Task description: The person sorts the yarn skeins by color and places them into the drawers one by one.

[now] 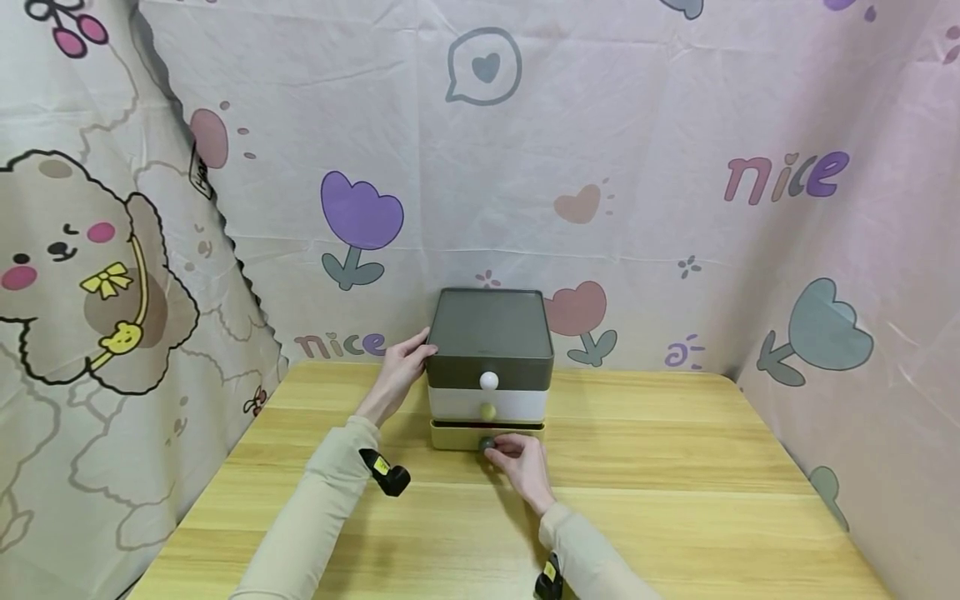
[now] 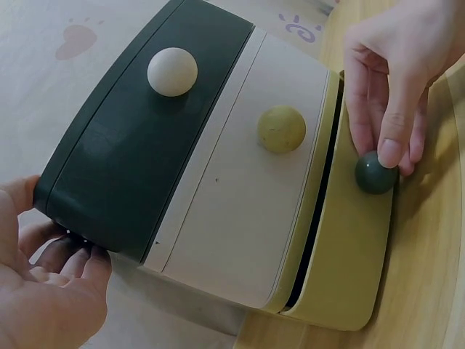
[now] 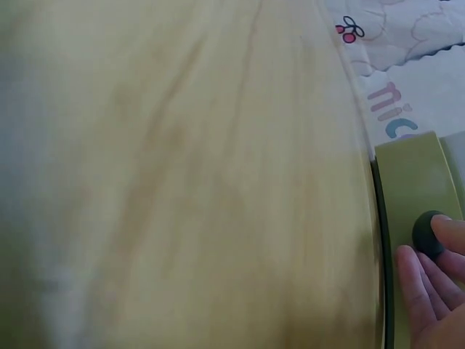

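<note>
A small desktop drawer box (image 1: 487, 333) stands on the wooden table against the cloth. Its dark green top tier (image 2: 131, 145) has a white knob (image 1: 489, 381), and the white middle tier (image 2: 225, 189) has a yellow-green knob (image 2: 281, 129). The yellow-green bottom drawer (image 2: 349, 254) sticks out slightly, with a dark gap along its upper edge. My right hand (image 1: 522, 467) pinches that drawer's dark green knob (image 2: 375, 173) between thumb and fingers. At the box's left side, my left hand (image 1: 400, 372) holds the top tier, thumb and fingers curled about its edge; some fingertips are hidden.
The wooden table (image 1: 675, 450) extends to both sides and in front of the box. Behind it hangs a patterned cloth (image 1: 645, 125), with another cloth (image 1: 82, 450) on the left. A black wrist camera (image 1: 386, 473) sits on the left sleeve.
</note>
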Demonstrator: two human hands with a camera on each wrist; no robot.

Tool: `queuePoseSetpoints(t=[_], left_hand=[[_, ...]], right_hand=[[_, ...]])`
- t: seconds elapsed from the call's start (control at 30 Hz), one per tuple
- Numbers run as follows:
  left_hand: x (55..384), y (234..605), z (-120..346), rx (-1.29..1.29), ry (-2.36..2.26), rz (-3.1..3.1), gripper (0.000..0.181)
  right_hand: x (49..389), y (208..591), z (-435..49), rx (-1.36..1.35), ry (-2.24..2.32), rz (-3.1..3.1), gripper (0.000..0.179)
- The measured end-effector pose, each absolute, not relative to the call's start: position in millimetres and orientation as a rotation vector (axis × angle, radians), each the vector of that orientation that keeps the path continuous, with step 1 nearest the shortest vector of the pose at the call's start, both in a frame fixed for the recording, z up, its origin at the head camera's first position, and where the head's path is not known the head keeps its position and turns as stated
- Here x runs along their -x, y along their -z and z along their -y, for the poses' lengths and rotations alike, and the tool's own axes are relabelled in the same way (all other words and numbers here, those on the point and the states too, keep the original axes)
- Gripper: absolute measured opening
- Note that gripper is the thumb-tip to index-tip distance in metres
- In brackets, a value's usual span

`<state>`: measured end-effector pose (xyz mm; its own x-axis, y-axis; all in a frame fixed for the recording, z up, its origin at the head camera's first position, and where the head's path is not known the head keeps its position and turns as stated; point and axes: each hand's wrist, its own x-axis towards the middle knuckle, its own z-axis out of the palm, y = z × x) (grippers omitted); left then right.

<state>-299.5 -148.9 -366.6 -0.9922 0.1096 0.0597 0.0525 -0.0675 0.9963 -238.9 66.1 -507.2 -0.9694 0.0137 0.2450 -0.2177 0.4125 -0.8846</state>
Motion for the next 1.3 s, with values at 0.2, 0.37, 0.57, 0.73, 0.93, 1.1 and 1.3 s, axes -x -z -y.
queuePoseSetpoints(t=[0.2, 0.37, 0.57, 0.73, 0.93, 1.1, 1.3], left_hand=[[298, 366, 149, -0.171, -2.27, -2.114, 0.056], [298, 367, 150, -0.178, -2.261, -2.115, 0.055], [298, 366, 150, -0.183, -2.265, -2.106, 0.056], [297, 365, 150, -0.204, -2.263, -2.109, 0.056], [297, 365, 149, -0.199, -2.264, -2.108, 0.055], [297, 367, 149, -0.192, -2.271, -2.096, 0.055], [297, 370, 149, -0.218, -2.24, -2.178, 0.054]], right_hand=[[246, 509, -66, -0.153, -1.59, 2.446, 0.021], [249, 510, -65, -0.161, -1.574, 2.433, 0.021], [250, 509, -64, -0.16, -1.562, 2.425, 0.02], [252, 509, -64, -0.134, -1.542, 2.446, 0.019], [250, 508, -64, -0.173, -1.549, 2.423, 0.02], [249, 508, -68, -0.209, -1.587, 2.4, 0.022], [245, 506, -87, -0.279, -1.675, 2.4, 0.022]])
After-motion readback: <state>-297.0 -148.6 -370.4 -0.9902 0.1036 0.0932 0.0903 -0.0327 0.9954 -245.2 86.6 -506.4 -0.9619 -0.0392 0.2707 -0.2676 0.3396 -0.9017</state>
